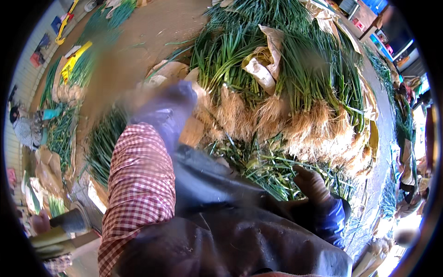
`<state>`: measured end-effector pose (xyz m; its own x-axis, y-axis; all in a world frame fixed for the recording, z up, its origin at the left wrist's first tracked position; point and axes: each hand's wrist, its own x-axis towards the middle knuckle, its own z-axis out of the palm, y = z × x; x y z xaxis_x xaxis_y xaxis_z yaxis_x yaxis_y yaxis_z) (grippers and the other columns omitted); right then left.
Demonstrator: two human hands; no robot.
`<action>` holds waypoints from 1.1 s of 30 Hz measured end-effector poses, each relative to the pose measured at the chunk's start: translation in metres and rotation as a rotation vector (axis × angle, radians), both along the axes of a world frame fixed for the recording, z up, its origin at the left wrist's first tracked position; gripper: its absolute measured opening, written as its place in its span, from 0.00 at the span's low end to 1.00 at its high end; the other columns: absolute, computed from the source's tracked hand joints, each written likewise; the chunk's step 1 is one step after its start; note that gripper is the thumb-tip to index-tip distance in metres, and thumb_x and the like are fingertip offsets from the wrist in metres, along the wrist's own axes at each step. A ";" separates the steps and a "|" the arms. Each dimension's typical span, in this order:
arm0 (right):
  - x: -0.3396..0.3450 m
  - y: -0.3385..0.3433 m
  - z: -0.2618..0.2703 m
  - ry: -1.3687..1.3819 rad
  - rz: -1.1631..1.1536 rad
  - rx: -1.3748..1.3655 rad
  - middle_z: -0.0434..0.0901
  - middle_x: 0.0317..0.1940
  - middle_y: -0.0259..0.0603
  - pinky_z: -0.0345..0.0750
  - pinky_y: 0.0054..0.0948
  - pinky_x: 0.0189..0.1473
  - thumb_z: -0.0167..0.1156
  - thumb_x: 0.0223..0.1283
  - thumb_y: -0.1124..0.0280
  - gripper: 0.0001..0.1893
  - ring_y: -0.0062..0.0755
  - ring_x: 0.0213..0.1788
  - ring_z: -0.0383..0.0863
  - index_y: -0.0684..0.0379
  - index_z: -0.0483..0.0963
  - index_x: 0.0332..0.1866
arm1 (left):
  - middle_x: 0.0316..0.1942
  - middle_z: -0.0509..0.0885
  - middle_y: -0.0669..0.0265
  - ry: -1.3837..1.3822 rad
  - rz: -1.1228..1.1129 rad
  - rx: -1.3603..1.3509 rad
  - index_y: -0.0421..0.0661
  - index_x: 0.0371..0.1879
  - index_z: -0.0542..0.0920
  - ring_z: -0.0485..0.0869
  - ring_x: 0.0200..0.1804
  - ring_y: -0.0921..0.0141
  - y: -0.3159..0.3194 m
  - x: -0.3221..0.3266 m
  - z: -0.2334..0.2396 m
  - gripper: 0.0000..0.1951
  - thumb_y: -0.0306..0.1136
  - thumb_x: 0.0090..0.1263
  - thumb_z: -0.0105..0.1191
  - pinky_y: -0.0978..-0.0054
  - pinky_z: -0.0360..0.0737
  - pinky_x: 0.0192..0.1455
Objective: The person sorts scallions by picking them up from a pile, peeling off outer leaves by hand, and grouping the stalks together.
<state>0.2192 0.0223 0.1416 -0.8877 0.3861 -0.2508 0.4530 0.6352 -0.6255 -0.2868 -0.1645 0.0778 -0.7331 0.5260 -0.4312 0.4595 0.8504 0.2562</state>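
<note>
My left hand (173, 104), in a blurred purple glove below a red-and-white checked sleeve, reaches forward at the left end of a large pile of green onions (304, 69). Its fingers are too smeared to show whether they hold anything. Pale, hairy roots (311, 135) on the pile face me. My right hand (313, 185), in a brownish glove with a blue cuff, is low on the right, over loose green leaves and trimmings (273, 173). Nothing shows clearly in its fingers. A dark, shiny apron (238, 239) covers my lap.
Dark green leaves (105, 145) lie left of my sleeve. Brown wrapping paper (270, 65) sticks up within the pile. A person in teal gloves (26, 128) is beside more onions (62, 138) at the far left. Further bundles (403, 117) line the right side.
</note>
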 end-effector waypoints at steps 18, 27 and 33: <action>-0.007 0.032 0.007 -0.023 -0.016 0.082 0.77 0.22 0.50 0.75 0.39 0.27 0.58 0.54 0.66 0.17 0.48 0.25 0.79 0.55 0.75 0.50 | 0.27 0.81 0.67 -0.895 0.496 0.844 0.37 0.58 0.68 0.78 0.26 0.72 0.000 -0.084 -0.067 0.31 0.43 0.59 0.57 0.75 0.76 0.29; 0.017 0.031 0.004 -0.018 0.033 0.078 0.77 0.22 0.53 0.74 0.44 0.30 0.55 0.53 0.63 0.19 0.52 0.27 0.79 0.57 0.74 0.51 | 0.20 0.71 0.73 0.459 -0.337 0.860 0.39 0.50 0.71 0.70 0.21 0.76 0.050 -0.088 0.146 0.18 0.34 0.64 0.49 0.77 0.70 0.22; 0.030 0.028 0.001 0.059 0.064 0.055 0.78 0.25 0.53 0.75 0.44 0.33 0.55 0.54 0.60 0.21 0.53 0.30 0.79 0.57 0.72 0.53 | 0.20 0.71 0.71 -0.245 -0.298 1.463 0.39 0.44 0.72 0.72 0.22 0.74 0.128 0.004 0.291 0.13 0.34 0.64 0.49 0.74 0.72 0.24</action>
